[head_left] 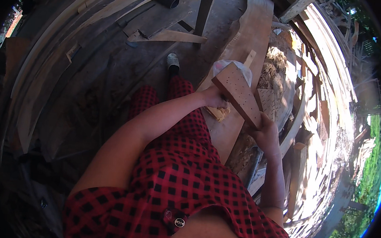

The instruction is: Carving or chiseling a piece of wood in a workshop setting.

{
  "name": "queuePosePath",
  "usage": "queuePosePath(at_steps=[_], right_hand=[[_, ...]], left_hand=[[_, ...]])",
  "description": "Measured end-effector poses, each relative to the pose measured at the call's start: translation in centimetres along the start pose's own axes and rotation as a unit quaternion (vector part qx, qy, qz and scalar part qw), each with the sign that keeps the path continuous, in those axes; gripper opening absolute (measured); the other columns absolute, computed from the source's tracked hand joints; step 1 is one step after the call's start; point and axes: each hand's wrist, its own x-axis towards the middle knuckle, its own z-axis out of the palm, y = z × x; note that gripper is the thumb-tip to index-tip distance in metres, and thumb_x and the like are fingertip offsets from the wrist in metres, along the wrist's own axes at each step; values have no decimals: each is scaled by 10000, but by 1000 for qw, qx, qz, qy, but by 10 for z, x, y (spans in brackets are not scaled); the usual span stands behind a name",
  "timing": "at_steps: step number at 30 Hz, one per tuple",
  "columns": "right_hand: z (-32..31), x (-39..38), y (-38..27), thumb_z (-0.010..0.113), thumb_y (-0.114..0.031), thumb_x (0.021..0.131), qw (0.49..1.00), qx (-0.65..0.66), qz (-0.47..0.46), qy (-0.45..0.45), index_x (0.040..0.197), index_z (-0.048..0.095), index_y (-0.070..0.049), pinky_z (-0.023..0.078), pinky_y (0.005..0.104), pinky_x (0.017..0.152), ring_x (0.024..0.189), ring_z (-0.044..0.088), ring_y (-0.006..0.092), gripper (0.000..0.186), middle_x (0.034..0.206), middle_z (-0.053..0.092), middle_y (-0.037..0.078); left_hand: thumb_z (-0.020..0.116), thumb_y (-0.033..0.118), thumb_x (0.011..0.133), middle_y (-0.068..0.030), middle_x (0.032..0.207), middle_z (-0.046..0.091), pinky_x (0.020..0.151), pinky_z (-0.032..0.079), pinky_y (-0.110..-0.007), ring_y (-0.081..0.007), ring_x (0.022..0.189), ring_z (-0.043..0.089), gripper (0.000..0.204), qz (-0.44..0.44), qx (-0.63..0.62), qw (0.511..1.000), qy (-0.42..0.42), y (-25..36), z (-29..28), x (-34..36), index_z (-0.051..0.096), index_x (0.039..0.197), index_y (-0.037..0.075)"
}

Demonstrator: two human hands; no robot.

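Observation:
A reddish-brown wooden block (237, 92) dotted with small dark holes is held at a slant over a long pale plank (249, 26). My right hand (264, 132) grips its lower end. My left hand (214, 98) is closed beside and partly under the block's left edge; whatever is in its fingers is hidden. Just below that hand lies a light yellowish wood piece (218, 113). Behind the block sits a translucent white plastic bag or container (220, 66). A second dotted piece of pale wood (267, 98) is partly visible to the right.
Stacked boards and offcuts (316, 128) crowd the right side, around a rough log (276, 56). Long planks (62, 30) curve along the left. A wooden post (297, 7) stands at top right. My shoe (173, 61) rests on the dusty floor (155, 59), near loose wood strips (170, 35).

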Motion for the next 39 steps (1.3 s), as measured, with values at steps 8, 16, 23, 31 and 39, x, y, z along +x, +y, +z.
queuePosePath(at_steps=[8, 16, 23, 31, 39], right_hand=[[3, -6, -15, 780, -165, 686, 990, 115, -30, 75, 1165, 582, -10, 503, 345, 784, 895, 683, 249, 542, 919, 691, 170], [37, 2, 40, 778, -223, 717, 990, 123, 75, 1, 1024, 606, 38, 514, 316, 678, 708, 634, 192, 438, 798, 654, 72], [119, -15, 104, 755, -217, 756, 899, 305, 313, -7, 869, 566, -26, 430, 290, 466, 489, 503, 140, 291, 625, 510, 23], [143, -20, 122, 747, -220, 760, 869, 361, 336, -34, 861, 555, -9, 450, 316, 456, 472, 519, 182, 302, 624, 521, 53], [132, -23, 112, 740, -228, 770, 890, 328, 317, 2, 832, 563, -14, 451, 299, 460, 480, 526, 161, 284, 629, 527, 45]], left_hand=[[754, 100, 627, -62, 824, 653, 765, 502, -318, -188, 808, 630, 286, -76, -31, 994, -67, 22, -10, -5, 633, 881, 48], [727, 32, 651, -14, 776, 629, 735, 511, -305, -142, 764, 617, 227, -50, -157, 986, 25, -13, -16, -11, 638, 858, 56], [738, 133, 738, -10, 830, 608, 598, 493, -244, -96, 740, 599, 181, -187, -277, 925, 181, -10, -24, -38, 582, 823, 101], [759, 106, 685, 8, 779, 604, 640, 479, -265, -95, 743, 580, 199, -59, -182, 972, 134, -9, -13, -33, 596, 797, 81], [730, 96, 641, -64, 774, 656, 744, 494, -322, -183, 757, 637, 189, -39, -52, 996, 56, 13, -6, -13, 625, 792, 54]])
